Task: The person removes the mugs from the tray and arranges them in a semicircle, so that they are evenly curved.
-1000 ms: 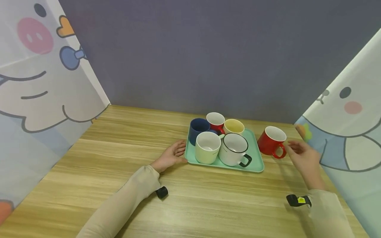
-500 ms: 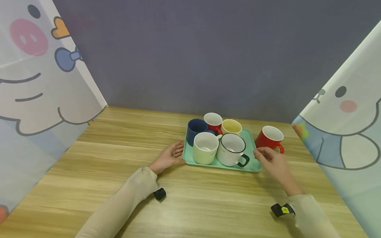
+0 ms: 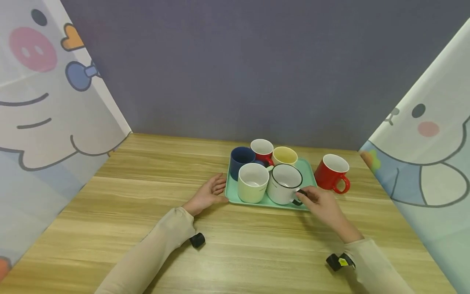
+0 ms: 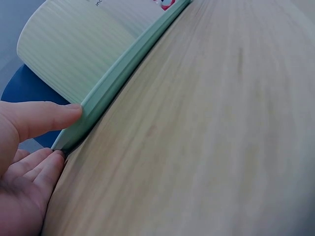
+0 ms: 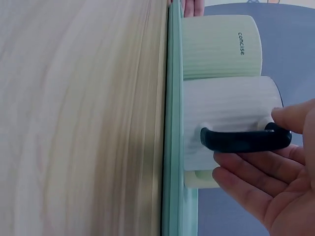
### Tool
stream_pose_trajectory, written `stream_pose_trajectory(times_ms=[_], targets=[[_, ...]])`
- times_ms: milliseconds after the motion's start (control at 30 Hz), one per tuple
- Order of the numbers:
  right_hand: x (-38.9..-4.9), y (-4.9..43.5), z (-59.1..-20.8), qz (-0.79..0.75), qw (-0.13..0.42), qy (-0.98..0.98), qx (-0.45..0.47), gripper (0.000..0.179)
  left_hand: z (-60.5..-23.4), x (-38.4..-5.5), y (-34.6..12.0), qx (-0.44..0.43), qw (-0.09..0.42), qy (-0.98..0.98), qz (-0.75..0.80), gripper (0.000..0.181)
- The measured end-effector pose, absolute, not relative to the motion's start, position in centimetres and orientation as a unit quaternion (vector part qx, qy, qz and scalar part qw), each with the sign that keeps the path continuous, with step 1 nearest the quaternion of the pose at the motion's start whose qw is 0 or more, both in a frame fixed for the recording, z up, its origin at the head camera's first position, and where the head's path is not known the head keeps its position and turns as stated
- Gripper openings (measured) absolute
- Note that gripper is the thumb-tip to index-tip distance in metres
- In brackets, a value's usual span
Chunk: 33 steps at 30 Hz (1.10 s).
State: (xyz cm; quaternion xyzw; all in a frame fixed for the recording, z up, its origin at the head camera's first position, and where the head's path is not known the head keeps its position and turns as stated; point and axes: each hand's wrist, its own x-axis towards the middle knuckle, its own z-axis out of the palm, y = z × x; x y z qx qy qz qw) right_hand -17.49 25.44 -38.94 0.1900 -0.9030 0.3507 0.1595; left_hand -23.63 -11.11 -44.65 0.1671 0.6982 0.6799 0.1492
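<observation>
Green tray rim (image 3: 262, 206) touches left hand (image 3: 206, 195).

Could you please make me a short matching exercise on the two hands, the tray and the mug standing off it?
Column one:
1. Left hand
2. Right hand
3. Tray
4. Mug off the tray

Column two:
A. Red outside, white inside
B. Mint green
C. Touching the tray's left edge
D. At the black handle of the white mug

Right pairs: 1-C, 2-D, 3-B, 4-A.
</observation>
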Motion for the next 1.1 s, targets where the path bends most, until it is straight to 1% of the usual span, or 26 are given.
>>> stream_pose_trajectory(times_ms=[100,267,633,1100], targets=[[-17.5,25.3,-38.8,0.365,0.144,-0.900,0.191,0.004,-44.5,-23.6,-11.2,0.168,0.148,0.699,0.680,0.097],[-17.2,25.1,-38.3,0.392,0.116,-0.894,0.185,0.007,-44.4,-23.5,-11.2,0.169,0.148,0.698,0.680,0.097],[-17.1,25.3,-37.7,0.435,0.054,-0.893,0.106,0.016,-44.5,-23.6,-11.1,0.166,0.148,0.700,0.679,0.097],[-17.5,25.6,-37.3,0.474,0.038,-0.876,0.075,0.016,-44.6,-23.5,-11.1,0.168,0.145,0.697,0.682,0.096]])
